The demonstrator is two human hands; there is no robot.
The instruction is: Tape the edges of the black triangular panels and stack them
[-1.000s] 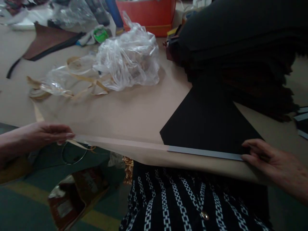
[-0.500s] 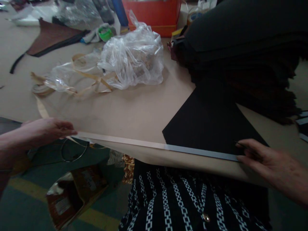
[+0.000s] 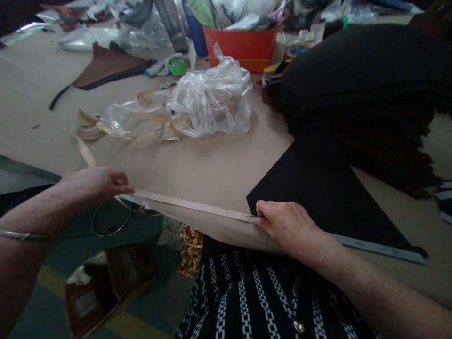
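A pale, narrow tape strip [image 3: 190, 205] runs taut along the table's front edge between both hands. My left hand [image 3: 95, 184] pinches its left end, the fingertips closed. My right hand [image 3: 287, 225] is closed on the strip at the left corner of a black sheet piece [image 3: 310, 183]. A thin dark tip shows at the right fingertips; what it belongs to is hidden. Beyond the right hand, a grey-white strip [image 3: 377, 247] lies along the black piece's near edge. From behind my left hand, cream tape [image 3: 85, 149] leads back to a loose coil [image 3: 90, 128].
Behind the strip lies a clear plastic bag [image 3: 212, 101]. A thick stack of black sheets [image 3: 353, 70] stands at the right, a red bin [image 3: 242, 47] at the back. Brown scrap [image 3: 109, 66] lies back left. An open carton [image 3: 109, 287] is on the floor below the table edge.
My right hand has moved left along the strip, from the middle of the black piece's near edge to its left corner. My left hand keeps its pinch. The view has shifted slightly.
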